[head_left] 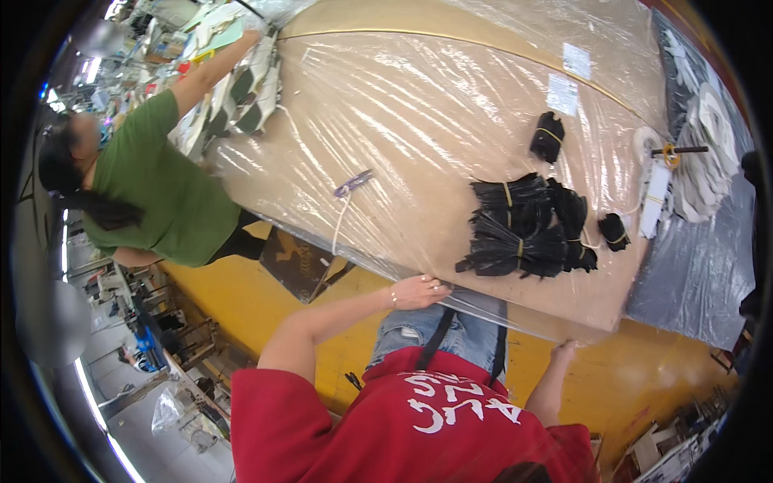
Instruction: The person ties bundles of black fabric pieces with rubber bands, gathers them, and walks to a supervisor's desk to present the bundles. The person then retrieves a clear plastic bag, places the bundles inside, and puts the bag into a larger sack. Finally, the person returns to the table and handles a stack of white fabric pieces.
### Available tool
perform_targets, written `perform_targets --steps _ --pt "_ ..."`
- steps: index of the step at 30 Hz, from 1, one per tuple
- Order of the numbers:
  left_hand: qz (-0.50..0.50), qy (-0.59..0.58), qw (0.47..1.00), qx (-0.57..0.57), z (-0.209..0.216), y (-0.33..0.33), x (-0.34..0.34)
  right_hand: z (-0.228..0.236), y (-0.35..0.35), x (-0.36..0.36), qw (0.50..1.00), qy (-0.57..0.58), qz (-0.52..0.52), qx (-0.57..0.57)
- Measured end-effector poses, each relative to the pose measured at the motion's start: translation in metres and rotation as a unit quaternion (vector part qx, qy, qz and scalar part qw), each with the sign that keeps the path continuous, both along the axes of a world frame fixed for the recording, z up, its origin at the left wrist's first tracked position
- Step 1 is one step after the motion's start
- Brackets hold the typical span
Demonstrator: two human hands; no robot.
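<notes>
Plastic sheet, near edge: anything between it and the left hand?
Nothing visible. The left hand is right at the clear plastic sheet's near edge; the nearest black bundle lies farther in, to the right.

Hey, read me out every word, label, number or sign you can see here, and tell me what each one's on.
I'm not copying out wording, but here's where it sits:
Red shirt: large white lettering.
Upper white paper label, at the far right of the plastic-covered table: print too small to read.
Lower white paper label, just below it: also too small.
Dark brown panel: tan markings, unclear.
</notes>
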State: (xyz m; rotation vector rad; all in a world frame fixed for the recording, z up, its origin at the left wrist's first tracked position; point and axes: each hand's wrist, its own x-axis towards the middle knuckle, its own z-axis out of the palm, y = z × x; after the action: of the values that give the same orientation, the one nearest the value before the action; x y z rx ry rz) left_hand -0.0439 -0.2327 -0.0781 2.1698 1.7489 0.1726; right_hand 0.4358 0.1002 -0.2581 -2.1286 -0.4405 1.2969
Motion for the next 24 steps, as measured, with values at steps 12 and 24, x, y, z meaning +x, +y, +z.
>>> perform_targets --steps 12,24 --pt "0.181 -0.118 0.966 -0.144 0.131 0.049 -0.007 0.220 0.084 -0.074 0.798 -0.508 0.260 0.196" --pt "0.545 -0.225 0.805 0.055 0.072 0.315 -0.136 0.255 0.182 -0.334 0.451 -0.323 0.802 0.222"
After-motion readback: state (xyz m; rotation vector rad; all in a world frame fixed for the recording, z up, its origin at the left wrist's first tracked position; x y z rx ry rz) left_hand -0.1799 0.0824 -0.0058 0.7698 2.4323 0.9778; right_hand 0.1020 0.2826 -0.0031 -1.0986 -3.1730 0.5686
